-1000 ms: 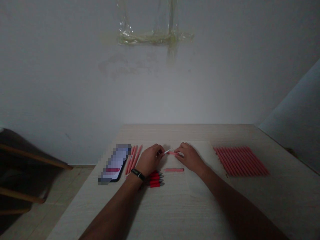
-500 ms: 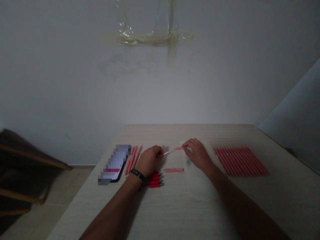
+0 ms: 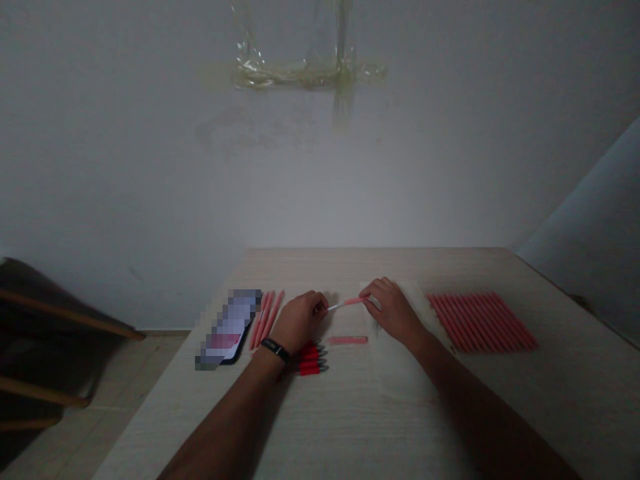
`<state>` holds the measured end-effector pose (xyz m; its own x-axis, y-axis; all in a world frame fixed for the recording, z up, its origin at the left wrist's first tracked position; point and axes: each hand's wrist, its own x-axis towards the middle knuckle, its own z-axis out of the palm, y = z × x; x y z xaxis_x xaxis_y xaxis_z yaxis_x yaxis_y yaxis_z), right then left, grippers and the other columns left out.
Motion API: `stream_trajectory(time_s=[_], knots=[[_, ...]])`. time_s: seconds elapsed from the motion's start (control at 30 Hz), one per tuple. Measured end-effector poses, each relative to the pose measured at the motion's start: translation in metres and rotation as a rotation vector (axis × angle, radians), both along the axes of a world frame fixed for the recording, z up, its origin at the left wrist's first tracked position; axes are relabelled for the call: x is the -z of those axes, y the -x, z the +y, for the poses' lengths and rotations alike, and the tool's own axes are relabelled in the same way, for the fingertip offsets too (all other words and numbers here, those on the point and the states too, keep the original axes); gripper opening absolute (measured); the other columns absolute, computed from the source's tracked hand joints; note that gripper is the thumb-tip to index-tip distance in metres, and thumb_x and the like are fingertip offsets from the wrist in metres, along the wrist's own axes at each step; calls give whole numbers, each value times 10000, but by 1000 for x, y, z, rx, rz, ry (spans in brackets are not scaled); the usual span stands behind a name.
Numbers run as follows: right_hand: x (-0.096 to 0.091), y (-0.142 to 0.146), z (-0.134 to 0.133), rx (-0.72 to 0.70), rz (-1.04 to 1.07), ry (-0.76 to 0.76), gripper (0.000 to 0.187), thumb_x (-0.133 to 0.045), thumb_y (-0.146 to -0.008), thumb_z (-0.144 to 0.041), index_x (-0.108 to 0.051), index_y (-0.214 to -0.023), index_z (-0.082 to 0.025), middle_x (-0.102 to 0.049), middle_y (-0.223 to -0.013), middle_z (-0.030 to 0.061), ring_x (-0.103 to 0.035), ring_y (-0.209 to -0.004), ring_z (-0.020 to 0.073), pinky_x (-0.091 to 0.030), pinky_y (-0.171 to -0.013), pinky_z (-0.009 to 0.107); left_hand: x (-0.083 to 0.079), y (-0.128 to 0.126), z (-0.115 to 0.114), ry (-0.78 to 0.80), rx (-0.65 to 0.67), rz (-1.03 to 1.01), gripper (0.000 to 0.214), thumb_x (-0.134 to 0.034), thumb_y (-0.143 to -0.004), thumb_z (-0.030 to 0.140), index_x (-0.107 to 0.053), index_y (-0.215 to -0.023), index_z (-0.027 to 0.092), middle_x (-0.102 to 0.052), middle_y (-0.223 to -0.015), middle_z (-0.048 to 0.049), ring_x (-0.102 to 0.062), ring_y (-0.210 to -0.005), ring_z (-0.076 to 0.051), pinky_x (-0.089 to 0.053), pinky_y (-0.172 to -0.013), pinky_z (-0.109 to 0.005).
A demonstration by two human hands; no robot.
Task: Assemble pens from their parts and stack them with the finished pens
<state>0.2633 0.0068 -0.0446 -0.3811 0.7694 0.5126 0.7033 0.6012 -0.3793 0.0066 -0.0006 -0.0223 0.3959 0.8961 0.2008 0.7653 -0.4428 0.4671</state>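
My left hand (image 3: 301, 321), with a black band on its wrist, pinches a thin whitish pen refill (image 3: 336, 306). The fingertips of my right hand (image 3: 393, 310) are closed on a pink pen barrel (image 3: 354, 301), tilted slightly up to the right. Refill and barrel meet end to end between the hands; how far one sits inside the other I cannot tell. Below them a short pink pen part (image 3: 349, 340) lies on the table. Several red pen pieces with dark tips (image 3: 313, 364) lie beside my left wrist, partly hidden by it.
Several pink pens (image 3: 267, 319) lie left of my left hand, beside a phone (image 3: 231, 327) with a blurred screen. A neat row of pink pens (image 3: 483, 323) is on the right. Beneath my right hand lies a pale translucent sheet or bag (image 3: 400, 367). A wall stands behind the table (image 3: 320, 427).
My right hand has moved slightly left with the pink barrel, which now meets the refill and covers more of it. My left hand has stayed in place.
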Motion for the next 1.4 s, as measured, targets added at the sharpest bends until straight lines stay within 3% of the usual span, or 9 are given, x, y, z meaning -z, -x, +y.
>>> stream_trajectory(time_s=[0.23,0.43,0.57,0.83,0.97,1.17,1.4], knots=[[0,9,-5,-49,-32,12,90,-633,-913,-132,-624,-957,-210,-653,-957,45,-547,-950,226,-401,-849,374,-1,-6,0,26,45,-45,88,-606,-899,220,-687,-884,190,-699,-884,-54,-623,-829,-190,-433,-739,-277],[-2,14,-8,-113,-3,38,56,-617,-938,-150,-620,-957,-203,-653,-950,44,-548,-958,216,-405,-851,358,3,-11,-1,36,94,-238,85,-625,-911,251,-674,-916,182,-684,-892,-50,-603,-809,-178,-442,-731,-279],[-4,18,-11,-148,16,52,48,-611,-952,-177,-627,-988,-204,-650,-954,46,-548,-953,216,-417,-853,359,6,-15,-1,35,108,-453,132,-601,-943,301,-652,-970,183,-666,-959,-58,-611,-888,-180,-475,-779,-288],[-6,23,-18,-171,-20,59,120,-618,-944,-191,-660,-1053,-219,-647,-962,57,-546,-958,227,-432,-850,365,2,-22,-8,63,222,-563,264,-630,-937,350,-606,-1162,214,-602,-1138,-76,-587,-1029,-193,-504,-881,-335],[-5,19,-16,-146,-41,71,72,-656,-917,-187,-668,-981,-216,-655,-926,39,-551,-914,216,-423,-827,354,-2,-24,-11,56,254,-555,314,-638,-932,336,-582,-1222,229,-580,-1180,-85,-577,-1059,-204,-501,-883,-344],[-8,11,-15,-109,-25,82,93,-663,-894,-144,-657,-958,-212,-671,-907,28,-572,-912,207,-422,-824,341,-6,-21,-13,-41,215,-514,661,-714,-864,293,-402,-1447,270,-497,-1330,-117,-537,-1151,-241,-476,-949,-394],[-10,-3,-10,-24,33,50,153,-651,-849,-74,-655,-916,-211,-694,-910,28,-583,-895,209,-420,-824,346,2,-18,-12,51,284,-118,329,-779,-802,333,-665,-1087,216,-572,-1109,-81,-565,-1004,-229,-488,-891,-367]])
